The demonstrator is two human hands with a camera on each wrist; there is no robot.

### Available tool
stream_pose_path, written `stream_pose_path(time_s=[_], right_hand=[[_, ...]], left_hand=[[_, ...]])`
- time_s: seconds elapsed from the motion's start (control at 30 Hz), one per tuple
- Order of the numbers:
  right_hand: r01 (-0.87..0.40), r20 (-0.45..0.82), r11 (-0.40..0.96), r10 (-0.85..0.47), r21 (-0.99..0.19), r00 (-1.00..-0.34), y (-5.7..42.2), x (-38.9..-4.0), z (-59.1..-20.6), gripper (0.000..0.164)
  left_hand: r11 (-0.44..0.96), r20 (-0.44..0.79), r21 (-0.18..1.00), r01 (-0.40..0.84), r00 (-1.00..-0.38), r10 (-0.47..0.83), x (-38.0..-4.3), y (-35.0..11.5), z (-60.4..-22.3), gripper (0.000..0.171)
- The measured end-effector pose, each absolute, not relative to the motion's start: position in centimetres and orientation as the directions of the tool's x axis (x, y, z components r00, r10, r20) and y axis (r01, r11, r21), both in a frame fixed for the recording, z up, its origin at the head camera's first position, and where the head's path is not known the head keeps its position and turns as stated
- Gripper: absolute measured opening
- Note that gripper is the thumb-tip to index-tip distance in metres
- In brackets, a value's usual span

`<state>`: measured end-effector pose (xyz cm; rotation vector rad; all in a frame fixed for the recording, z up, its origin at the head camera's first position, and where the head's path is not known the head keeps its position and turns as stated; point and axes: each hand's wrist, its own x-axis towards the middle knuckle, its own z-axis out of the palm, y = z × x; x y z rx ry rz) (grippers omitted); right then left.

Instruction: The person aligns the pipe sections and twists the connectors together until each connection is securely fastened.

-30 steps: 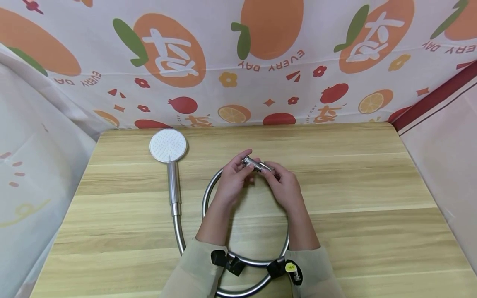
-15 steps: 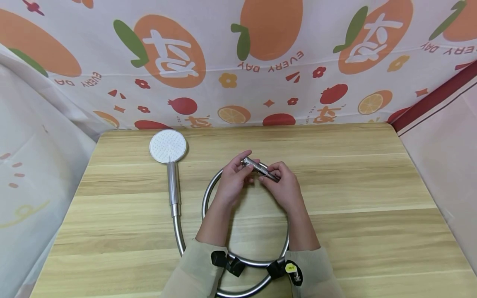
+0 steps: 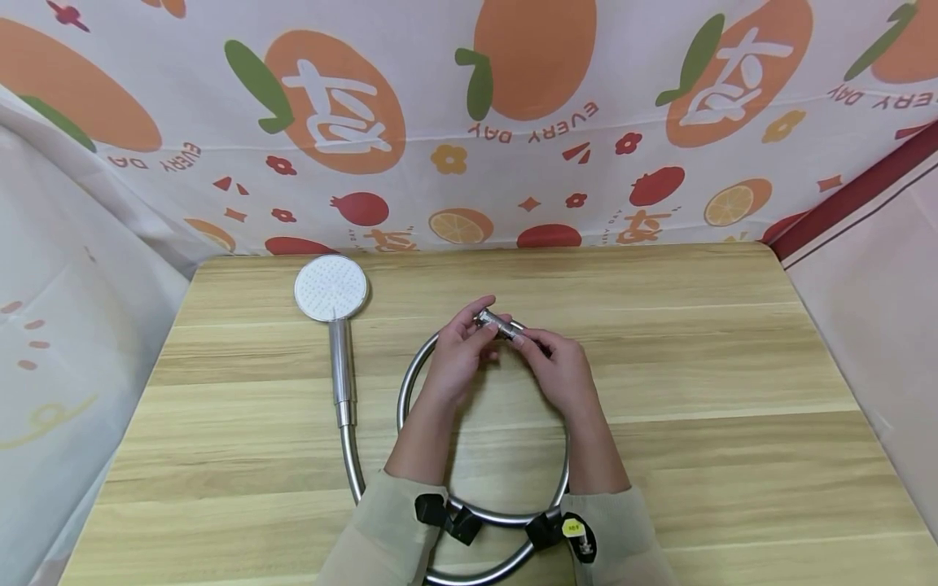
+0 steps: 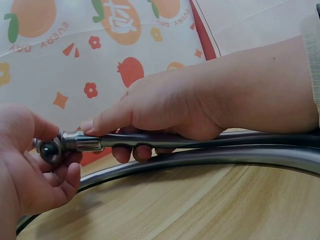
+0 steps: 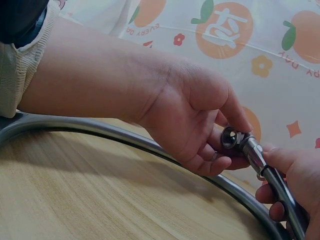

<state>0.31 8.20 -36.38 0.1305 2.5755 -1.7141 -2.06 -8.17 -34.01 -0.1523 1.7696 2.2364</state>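
Between finger and thumb, my left hand (image 3: 456, 358) pinches a small metal elbow fitting (image 4: 49, 150) with a round threaded opening. My right hand (image 3: 563, 373) holds the end of a silver shower hose (image 3: 506, 518), its thumb on the ribbed nut (image 4: 90, 142) where hose and fitting meet. In the right wrist view, fitting and nut sit in line, touching; how far the thread goes in is hidden. The hose loops on the table under both forearms. Its other end runs to a handheld shower head (image 3: 330, 287), spray face up, left of my hands.
A light wood table (image 3: 703, 366) carries everything. Behind it hangs a white fruit-print cloth (image 3: 410, 81), with another pale cloth (image 3: 73, 309) at the left. A red strip (image 3: 857, 187) edges the right side.
My right fingers loosened and slid down the hose half a second ago, baring the nut. Now they have closed in around it again. My left hand stays in place with the fitting.
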Motion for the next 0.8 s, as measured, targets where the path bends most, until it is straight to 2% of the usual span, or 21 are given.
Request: stream_pose_path(time_s=[0.53, 0.8], right_hand=[[0.129, -0.126, 0.401, 0.034, -0.907, -0.991, 8.19, 0.24, -36.50, 0.047], [0.135, -0.127, 0.380, 0.048, -0.915, -0.991, 8.13, 0.32, -36.32, 0.029]], left_hand=[[-0.196, -0.252, 0.940, -0.279, -0.956, 0.151, -2.04, -8.04, -34.11, 0.046], [-0.184, -0.264, 0.940, -0.287, -0.954, 0.142, -2.10, -8.02, -34.20, 0.046]])
